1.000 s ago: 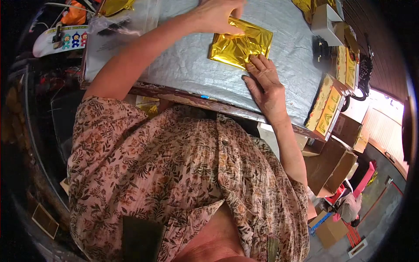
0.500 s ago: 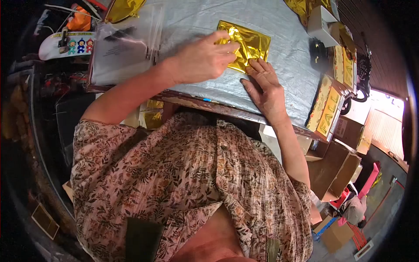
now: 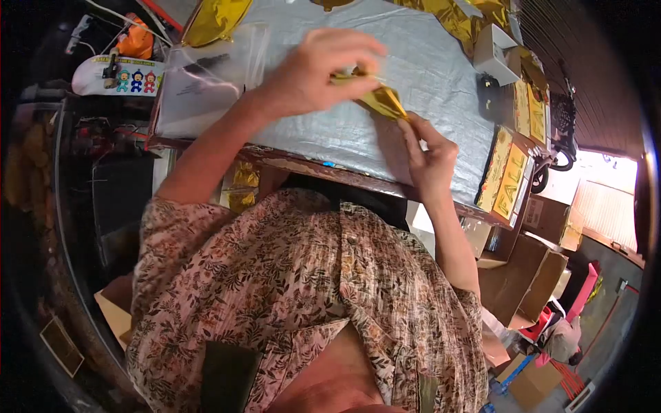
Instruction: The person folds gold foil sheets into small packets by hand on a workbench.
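A piece of shiny gold foil (image 3: 384, 103) is bunched and raised at a slant between my hands, above the silver-grey covered table (image 3: 323, 134). My right hand (image 3: 430, 151) pinches its lower right end between thumb and fingers. At the upper left end, my left hand (image 3: 323, 72) is curled around the foil, its fingers smeared by motion. Some of the foil shows in the gap between the left thumb and fingers.
Clear plastic sleeves (image 3: 196, 96) lie at the table's left. Gold foil pieces (image 3: 219, 20) rest along the far side. A white box (image 3: 497, 55) and a "FALL" sign (image 3: 506, 179) stand at the right. Cardboard boxes (image 3: 520, 275) are on the floor to the right.
The gold foil lay flat as a rectangle on the table; now it is lifted and bunched. My left hand has risen and moved away from the table's near edge. My right hand now pinches an end.
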Available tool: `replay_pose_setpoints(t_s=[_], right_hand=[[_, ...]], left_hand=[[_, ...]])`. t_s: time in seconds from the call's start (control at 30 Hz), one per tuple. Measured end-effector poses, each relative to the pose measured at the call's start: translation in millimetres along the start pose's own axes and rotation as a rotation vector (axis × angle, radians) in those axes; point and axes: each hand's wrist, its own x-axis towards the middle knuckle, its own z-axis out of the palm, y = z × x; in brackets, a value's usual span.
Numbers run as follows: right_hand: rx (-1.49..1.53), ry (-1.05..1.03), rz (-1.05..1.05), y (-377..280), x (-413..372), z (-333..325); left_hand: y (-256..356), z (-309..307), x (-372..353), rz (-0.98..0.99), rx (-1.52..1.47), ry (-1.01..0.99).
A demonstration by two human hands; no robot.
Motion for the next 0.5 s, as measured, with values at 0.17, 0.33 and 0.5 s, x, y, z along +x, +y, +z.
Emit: replay_pose_setpoints(t_s=[0.17, 0.33, 0.5], right_hand=[[0.667, 0.004, 0.392, -17.4, 13.8, -24.8], [0.973, -0.058, 0.632, -2.2, 12.2, -12.2], [0.922, 0.017, 0.643, -6.1, 5.6, -3.3]], left_hand=[[-32.0, 40.5, -28.6, -0.468, -1.255, 0.609], [14.7, 55.2, -28.3, -0.599, -1.827, 0.352], [40.9, 60.6, -12.2, -0.677, -1.652, 0.458]])
